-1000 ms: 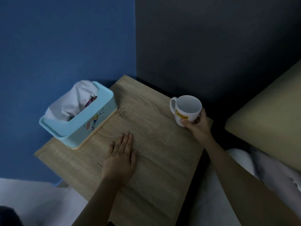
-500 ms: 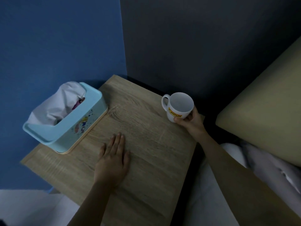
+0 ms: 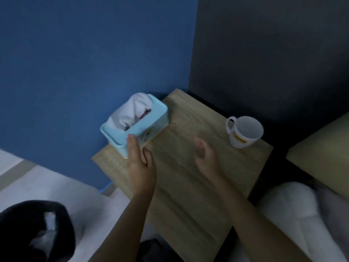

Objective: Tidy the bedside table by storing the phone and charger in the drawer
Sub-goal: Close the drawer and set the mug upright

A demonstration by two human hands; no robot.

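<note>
The wooden bedside table [image 3: 181, 195] fills the middle of the view. No phone, charger or drawer shows. My left hand [image 3: 140, 164] is raised on edge, fingers together and straight, its fingertips at the near side of the light blue tissue box [image 3: 143, 127]. My right hand [image 3: 206, 157] hovers empty over the table's middle, fingers loosely apart, left of the white mug [image 3: 243, 132]. The mug stands alone near the table's far right edge.
White tissue sticks out of the tissue box at the table's far left. A blue wall [image 3: 85, 63] and a dark wall meet behind the table. A beige cushion [image 3: 321, 148] and white bedding [image 3: 302, 214] lie to the right. A dark object [image 3: 34, 229] lies at the lower left.
My right hand let go of the mug and drew back over the table. My left hand lifted off the tabletop and moved to the tissue box. The camera shifted.
</note>
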